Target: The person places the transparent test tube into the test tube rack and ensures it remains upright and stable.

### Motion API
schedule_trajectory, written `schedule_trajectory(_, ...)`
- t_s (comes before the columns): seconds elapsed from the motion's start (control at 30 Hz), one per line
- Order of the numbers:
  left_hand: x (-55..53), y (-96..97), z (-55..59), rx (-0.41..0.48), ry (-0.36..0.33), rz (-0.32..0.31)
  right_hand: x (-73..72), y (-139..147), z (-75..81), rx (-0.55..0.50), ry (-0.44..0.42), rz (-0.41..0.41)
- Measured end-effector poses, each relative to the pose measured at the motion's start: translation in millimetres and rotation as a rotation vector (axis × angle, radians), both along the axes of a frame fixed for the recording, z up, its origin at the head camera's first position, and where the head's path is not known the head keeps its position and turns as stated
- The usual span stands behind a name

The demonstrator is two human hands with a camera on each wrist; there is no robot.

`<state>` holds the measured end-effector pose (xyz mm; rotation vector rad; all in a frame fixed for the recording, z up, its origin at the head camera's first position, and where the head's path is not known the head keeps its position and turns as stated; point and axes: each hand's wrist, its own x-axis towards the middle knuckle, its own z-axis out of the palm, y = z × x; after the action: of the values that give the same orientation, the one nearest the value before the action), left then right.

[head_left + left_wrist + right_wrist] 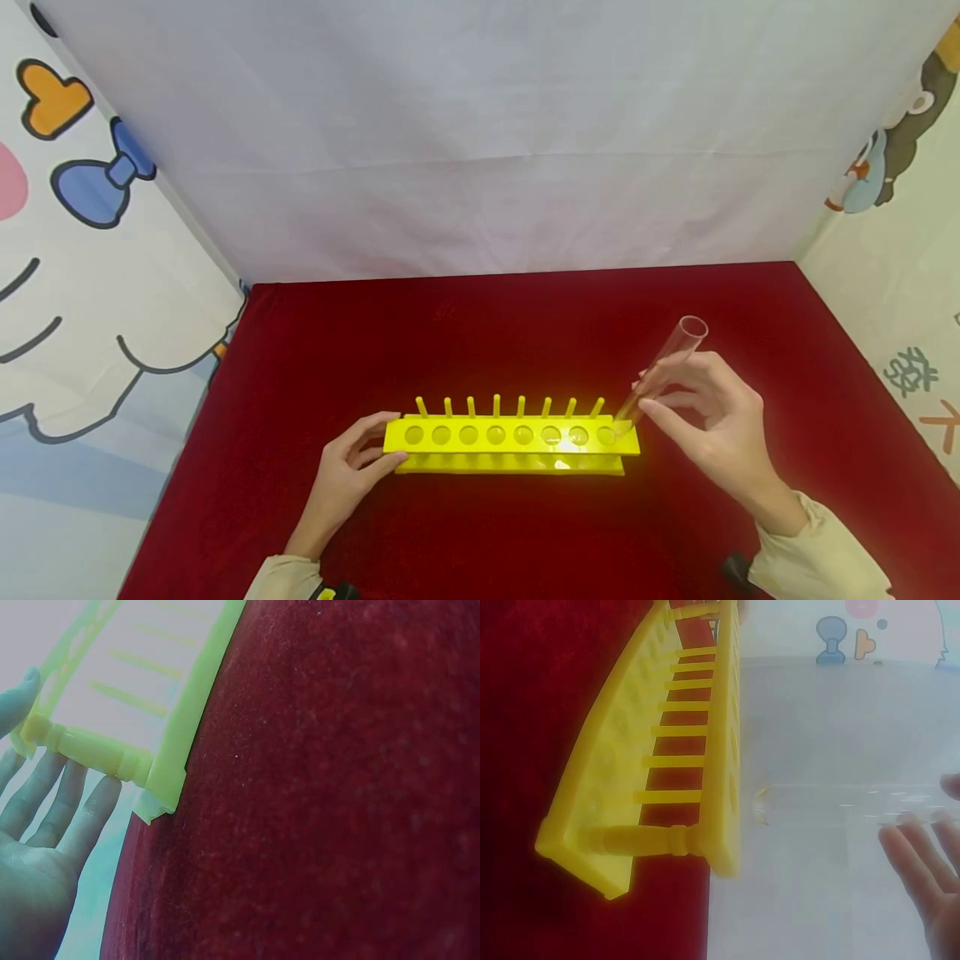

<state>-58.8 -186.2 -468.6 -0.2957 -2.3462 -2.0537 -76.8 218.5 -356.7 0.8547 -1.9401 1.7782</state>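
A yellow test tube rack [510,446] stands on the red cloth, with a row of round holes along its top and pegs along the far side. My left hand [352,471] grips the rack's left end, thumb at the near side and fingers round the end post, as the left wrist view shows. Between thumb and fingers, my right hand [716,417] pinches a clear, empty-looking test tube [667,354]. The tube tilts, its open mouth up and to the right. Its rounded bottom is close over the rightmost hole; in the right wrist view it shows just apart from the rack's top [724,787].
Dark red cloth [360,333] covers the table around the rack. A pale curtain [510,150] hangs behind the table's far edge, and cartoon-printed panels [112,275] rise at both sides.
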Motion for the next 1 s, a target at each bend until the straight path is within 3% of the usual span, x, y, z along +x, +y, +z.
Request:
schedule_trajectory(0.4,-1.4,2.0,0.8,0.004,-0.021,-0.002,-3.0,-6,-1.6,0.061,0.007,-0.005)
schedule_trajectory(0.53,-1.2,1.7,0.8,0.003,-0.014,-0.004,1.4,-13,6.0,0.101,0.000,-0.037)
schedule_trajectory(0.7,-1.0,1.2,-1.2,-0.005,-0.005,0.002,4.4,-20,14.3,0.095,0.014,-0.021)
schedule_trajectory(1.0,-1.9,-2.5,-4.6,-0.018,0.004,-0.007,5.1,-23,7.9,0.127,0.015,-0.050)
